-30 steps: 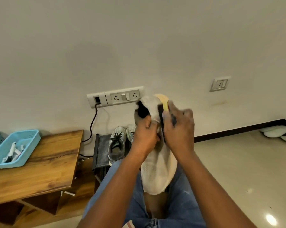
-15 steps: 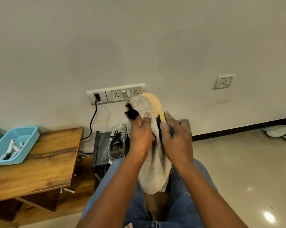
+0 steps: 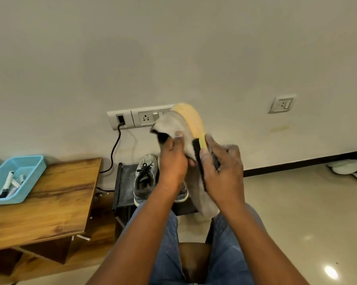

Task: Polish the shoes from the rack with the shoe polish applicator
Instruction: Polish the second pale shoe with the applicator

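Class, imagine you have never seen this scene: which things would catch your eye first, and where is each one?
At the centre, the left hand grips a pale grey suede shoe with a tan sole held up before the wall, while the right hand presses a black-and-yellow polish applicator against its side. Behind them, a grey lace-up sneaker sits on a dark low shoe rack. At far left, a light blue plastic basket rests on a wooden table.

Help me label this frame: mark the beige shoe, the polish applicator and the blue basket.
beige shoe [image 3: 174, 124]: head view, suede upper near the heel.
polish applicator [image 3: 198, 154]: head view, dark pad against the shoe.
blue basket [image 3: 32, 177]: head view, right wall.
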